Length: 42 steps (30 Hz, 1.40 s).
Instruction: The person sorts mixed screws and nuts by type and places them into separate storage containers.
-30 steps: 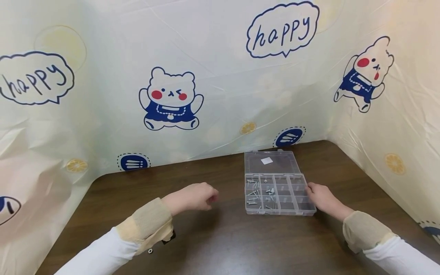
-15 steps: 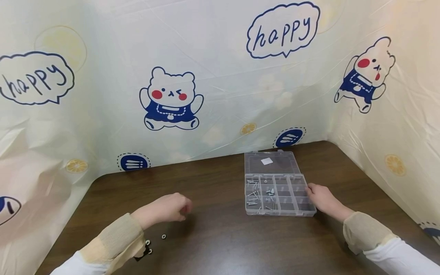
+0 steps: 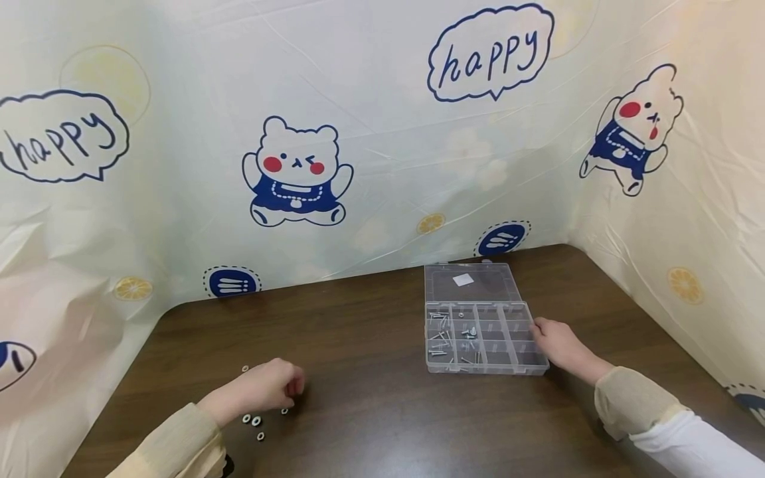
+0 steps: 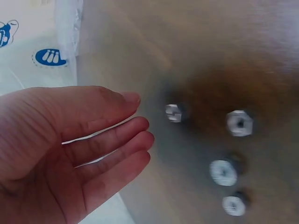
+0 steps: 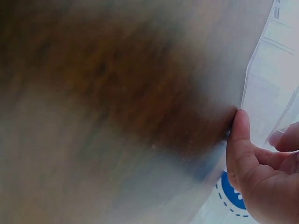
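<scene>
Over the left part of the table, my left hand [image 3: 259, 390] hovers with its fingers loosely bent and nothing between them. Around it lie several small metal nuts [image 3: 256, 421]. In the left wrist view, one nut [image 4: 174, 113] sits just beyond the fingertips, and others [image 4: 224, 172] lie farther right. My right hand [image 3: 562, 345] holds the right edge of a clear plastic compartment box [image 3: 487, 368], lid raised open behind it. In the right wrist view, the right hand's fingers [image 5: 240, 123] press the box's side wall. Screws [image 3: 439, 335] lie in the box's left compartments.
The dark wooden table [image 3: 382, 418] is backed by a printed plastic sheet [image 3: 370, 166] on the far and side edges. A white label [image 3: 463, 279] shows on the lid. The compartments on the box's right side hold nothing visible.
My left hand has moved left and toward the near edge, away from the box, and nuts that the arm covered now show. The right hand and box have stayed in place.
</scene>
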{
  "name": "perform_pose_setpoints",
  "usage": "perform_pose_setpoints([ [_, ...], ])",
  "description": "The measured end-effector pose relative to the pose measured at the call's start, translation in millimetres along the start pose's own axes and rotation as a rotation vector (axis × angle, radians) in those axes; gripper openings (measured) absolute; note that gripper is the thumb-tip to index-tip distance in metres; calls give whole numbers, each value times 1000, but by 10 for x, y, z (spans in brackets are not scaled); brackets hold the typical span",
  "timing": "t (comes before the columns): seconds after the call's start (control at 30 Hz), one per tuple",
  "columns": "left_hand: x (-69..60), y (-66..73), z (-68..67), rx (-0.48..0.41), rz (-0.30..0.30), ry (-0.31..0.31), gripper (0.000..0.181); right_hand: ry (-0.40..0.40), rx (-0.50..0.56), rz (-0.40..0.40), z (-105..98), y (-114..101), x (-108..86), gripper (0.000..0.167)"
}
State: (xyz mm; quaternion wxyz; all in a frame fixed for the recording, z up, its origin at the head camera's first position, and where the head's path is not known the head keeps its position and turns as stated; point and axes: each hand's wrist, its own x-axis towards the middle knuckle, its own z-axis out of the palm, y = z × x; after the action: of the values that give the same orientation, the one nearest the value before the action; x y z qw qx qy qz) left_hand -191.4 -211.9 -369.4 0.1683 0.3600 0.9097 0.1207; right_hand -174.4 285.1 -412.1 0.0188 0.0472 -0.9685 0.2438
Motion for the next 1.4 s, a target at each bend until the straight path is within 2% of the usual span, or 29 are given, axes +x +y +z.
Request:
perform_pose_setpoints([
  [0.27,-94,-91,114,-60,30,18,22,-1,6,8,-14,-15,0,22],
  [0.5,-68,-60,169,-46,65,39,24,-11,18,25,-4,-18,-7,23],
  [0.63,-25,-14,177,-27,79,29,24,-10,21,25,1,-12,-10,22],
  [0.93,174,145,116,0,119,35,23,-6,10,9,18,7,4,22],
  [1.13,348,273,81,32,200,88,21,2,19,10,16,10,-10,21],
  [1.4,568,432,22,-13,249,109,22,2,22,14,4,2,-5,21],
])
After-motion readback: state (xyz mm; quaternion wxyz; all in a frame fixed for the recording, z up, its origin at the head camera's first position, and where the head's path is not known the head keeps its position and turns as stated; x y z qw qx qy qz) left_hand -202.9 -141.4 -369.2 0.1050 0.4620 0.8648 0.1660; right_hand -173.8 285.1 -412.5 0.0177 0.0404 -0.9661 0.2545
